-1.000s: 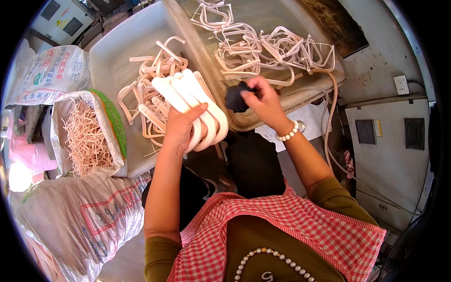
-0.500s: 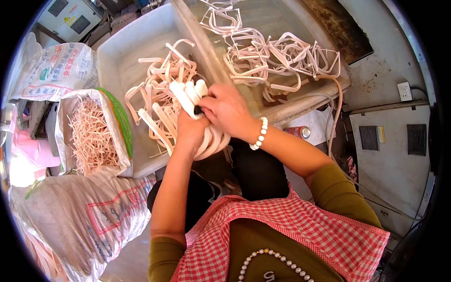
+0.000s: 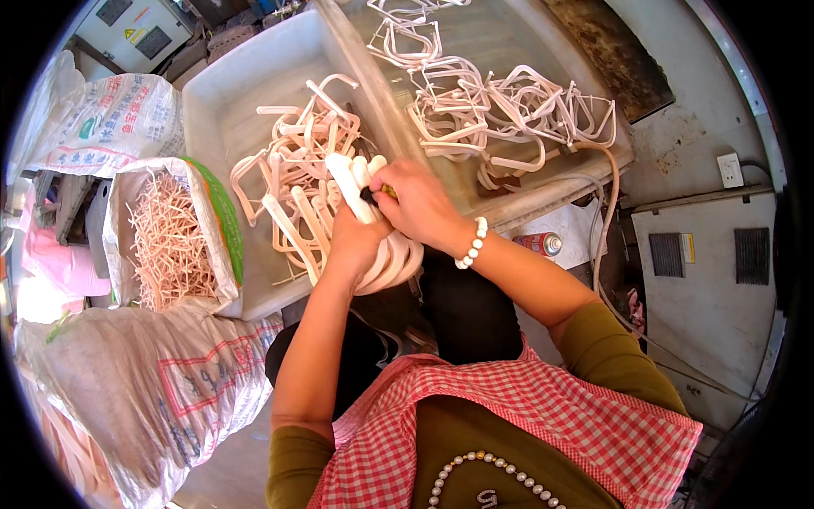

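Observation:
My left hand (image 3: 359,242) is closed around a bundle of pale pink, curved plastic handles (image 3: 398,265), their white ends sticking up beyond the fingers. Pinched in my right hand (image 3: 421,202) is a small black-and-yellow tool (image 3: 368,196); its working end is hidden against the handles. The two hands nearly touch, over the near edge of a pale plastic tub (image 3: 229,81). More pink bent handles (image 3: 292,136) lie heaped in that tub, just beyond my left hand.
To the right, a second tub (image 3: 543,197) holds tangled pink frames (image 3: 483,102). An open sack of thin pink scraps (image 3: 174,246) stands left, with a stuffed sack (image 3: 144,382) nearer me. A spray can (image 3: 540,244) and a hose (image 3: 612,187) are at the right.
The bundle has shifted slightly right and its ends sit closer under my right fingers. More of the tool now shows, including its yellow part. Both hands keep their grip.

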Motion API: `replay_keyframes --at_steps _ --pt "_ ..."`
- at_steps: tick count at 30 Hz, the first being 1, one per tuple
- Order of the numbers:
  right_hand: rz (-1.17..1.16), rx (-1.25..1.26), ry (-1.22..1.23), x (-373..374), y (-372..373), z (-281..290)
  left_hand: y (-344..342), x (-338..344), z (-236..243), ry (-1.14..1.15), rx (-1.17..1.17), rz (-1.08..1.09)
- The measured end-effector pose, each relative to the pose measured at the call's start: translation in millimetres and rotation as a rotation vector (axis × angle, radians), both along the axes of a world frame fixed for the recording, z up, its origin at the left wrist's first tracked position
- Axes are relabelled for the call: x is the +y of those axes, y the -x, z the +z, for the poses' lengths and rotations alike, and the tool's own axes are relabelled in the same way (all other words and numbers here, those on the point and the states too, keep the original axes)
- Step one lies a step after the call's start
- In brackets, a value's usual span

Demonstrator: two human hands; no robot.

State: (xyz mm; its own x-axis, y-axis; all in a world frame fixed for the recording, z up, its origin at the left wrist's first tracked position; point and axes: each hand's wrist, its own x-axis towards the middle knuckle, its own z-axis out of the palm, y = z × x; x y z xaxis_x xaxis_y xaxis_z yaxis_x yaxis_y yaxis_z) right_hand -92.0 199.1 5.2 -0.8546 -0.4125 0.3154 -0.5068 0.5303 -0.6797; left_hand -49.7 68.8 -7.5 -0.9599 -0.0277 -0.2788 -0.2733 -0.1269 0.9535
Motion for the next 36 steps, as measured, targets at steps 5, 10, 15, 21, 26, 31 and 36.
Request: replay_keyframes --at_steps 5,10,15,21,26,31,36 --pt "-0.221 -0.046 0.338 6 30 -2 1 -3 6 -0.135 -0.042 0.017" --pt "-0.39 -0.241 0.554 82 44 -34 -1 -13 14 -0.2 -0.088 0.052" --pt "-0.306 0.038 -0.047 142 3 -68 -6 -16 18 -0.268 -0.067 0.052" --pt "-0.132 0.0 -0.346 168 -42 -125 -7 -13 25 -0.374 -0.046 0.047" --pt "-0.238 0.081 -0.279 142 -24 -83 -11 -15 32 -0.389 -0.024 0.046" --pt "0.149 -0.86 0.636 64 -3 -11 -15 -12 30 -0.454 0.008 0.013" --pt "0.489 -1.323 0.829 13 -19 42 -21 -16 32 -0.644 -0.075 0.08"
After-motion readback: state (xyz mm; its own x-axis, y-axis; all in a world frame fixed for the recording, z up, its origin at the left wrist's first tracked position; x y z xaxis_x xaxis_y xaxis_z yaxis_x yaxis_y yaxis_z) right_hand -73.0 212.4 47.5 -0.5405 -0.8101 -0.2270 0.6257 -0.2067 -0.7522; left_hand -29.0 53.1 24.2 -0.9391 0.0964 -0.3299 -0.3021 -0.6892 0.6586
